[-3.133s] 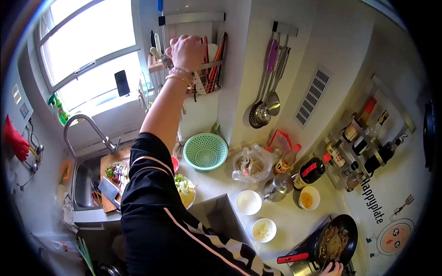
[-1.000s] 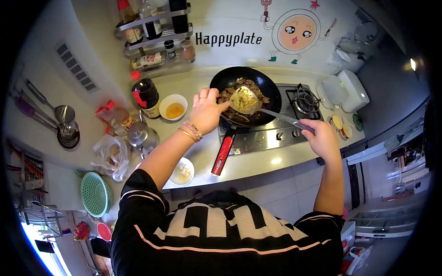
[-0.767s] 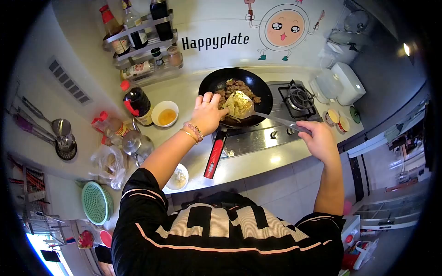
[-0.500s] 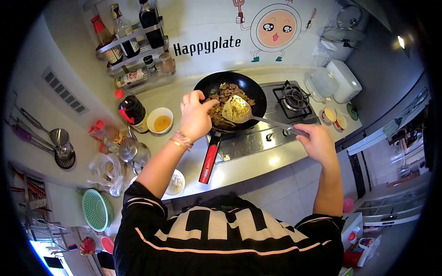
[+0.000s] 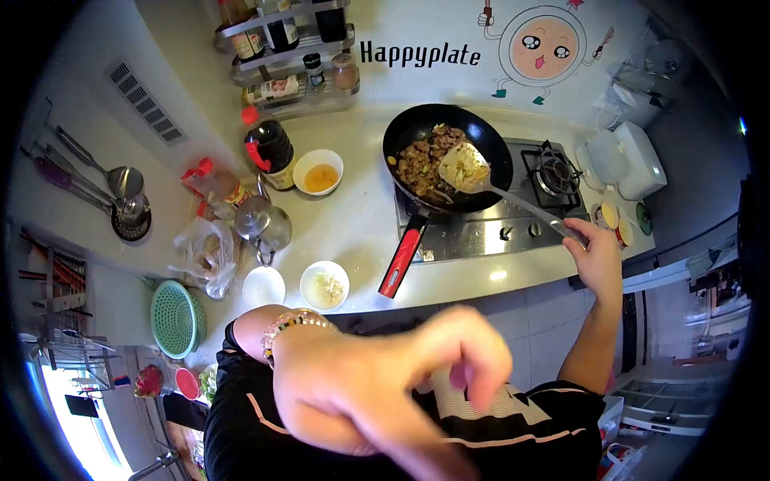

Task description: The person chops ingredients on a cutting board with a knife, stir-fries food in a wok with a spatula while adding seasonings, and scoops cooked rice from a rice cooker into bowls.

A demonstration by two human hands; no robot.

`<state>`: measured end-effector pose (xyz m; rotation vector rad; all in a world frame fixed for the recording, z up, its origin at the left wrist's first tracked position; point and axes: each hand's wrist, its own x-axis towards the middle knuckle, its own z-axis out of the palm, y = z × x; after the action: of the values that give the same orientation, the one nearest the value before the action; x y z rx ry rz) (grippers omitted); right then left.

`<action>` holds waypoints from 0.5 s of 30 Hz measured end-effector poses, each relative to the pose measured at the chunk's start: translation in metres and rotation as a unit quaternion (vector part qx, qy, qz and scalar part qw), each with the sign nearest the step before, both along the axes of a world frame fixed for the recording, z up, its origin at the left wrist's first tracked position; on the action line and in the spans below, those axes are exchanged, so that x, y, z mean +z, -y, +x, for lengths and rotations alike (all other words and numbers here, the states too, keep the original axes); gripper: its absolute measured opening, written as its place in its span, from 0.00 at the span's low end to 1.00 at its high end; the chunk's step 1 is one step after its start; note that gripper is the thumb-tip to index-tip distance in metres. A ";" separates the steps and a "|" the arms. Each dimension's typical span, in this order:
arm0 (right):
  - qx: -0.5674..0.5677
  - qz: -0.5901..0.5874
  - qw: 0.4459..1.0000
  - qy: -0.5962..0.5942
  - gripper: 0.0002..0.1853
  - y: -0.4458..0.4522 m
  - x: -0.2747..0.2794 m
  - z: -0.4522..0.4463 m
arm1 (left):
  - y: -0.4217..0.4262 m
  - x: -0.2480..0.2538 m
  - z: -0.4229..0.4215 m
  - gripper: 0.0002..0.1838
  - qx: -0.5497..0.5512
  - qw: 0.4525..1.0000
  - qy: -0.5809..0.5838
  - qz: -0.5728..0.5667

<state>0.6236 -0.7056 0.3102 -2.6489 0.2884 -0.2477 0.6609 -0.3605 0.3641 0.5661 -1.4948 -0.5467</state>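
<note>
My right hand is closed around the handle end of a spatula. The spatula's broad, food-smeared blade rests over the browned chopped meat in a black wok, which sits on the left side of the stove. My left hand is close to the camera in front of my chest, wearing a beaded bracelet. Its fingers are bent and blurred, and one runs down toward the bottom edge. Whether they pinch anything is not clear. The wok's red and black handle points toward me with no hand on it.
Left of the wok are a bowl of yellowish liquid, a bowl of chopped pale bits, a white bowl, a metal pot and a dark sauce bottle. A bare burner lies right.
My left hand has left the wok and come back close to the camera. The view has shifted, while my right hand keeps the spatula over the meat.
</note>
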 end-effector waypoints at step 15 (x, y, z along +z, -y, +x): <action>0.094 -0.308 0.935 -0.148 0.09 -0.033 0.040 0.085 | -0.069 -0.072 0.002 0.11 0.433 0.835 -0.296 0.169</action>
<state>0.7082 -0.6730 0.3506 -3.3138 0.0463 0.1583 0.6631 -0.2914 0.2924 1.1444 -0.4407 -0.2145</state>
